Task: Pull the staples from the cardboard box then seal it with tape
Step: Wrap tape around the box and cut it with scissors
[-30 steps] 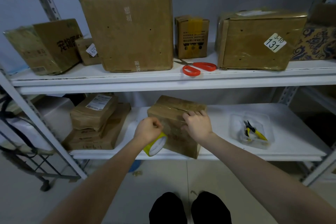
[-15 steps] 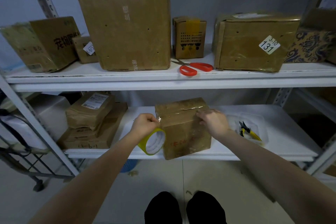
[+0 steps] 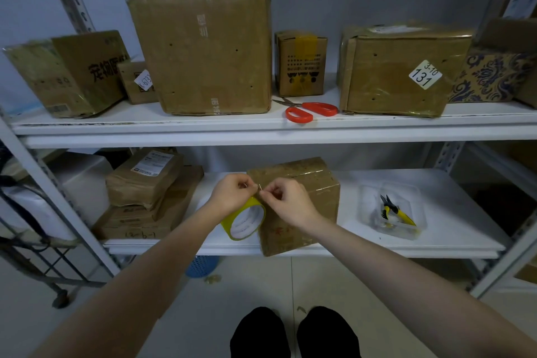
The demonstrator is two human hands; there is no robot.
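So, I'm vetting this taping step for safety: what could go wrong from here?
The box sits at the front edge of the lower shelf; a tug on the tape could tip it off. The left hand grips the tape roll and the right hand pinches its end, while the scissors lie on the upper shelf: cutting may be awkward.

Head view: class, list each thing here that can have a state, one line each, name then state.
cardboard box: flaps closed, glossy tape across it.
tape roll: on edge beside the box, gripped by left hand.
right hand: pinches the roll's loose tape.
scissors: closed, lying flat on upper shelf.
cutters: lying in clear tray.
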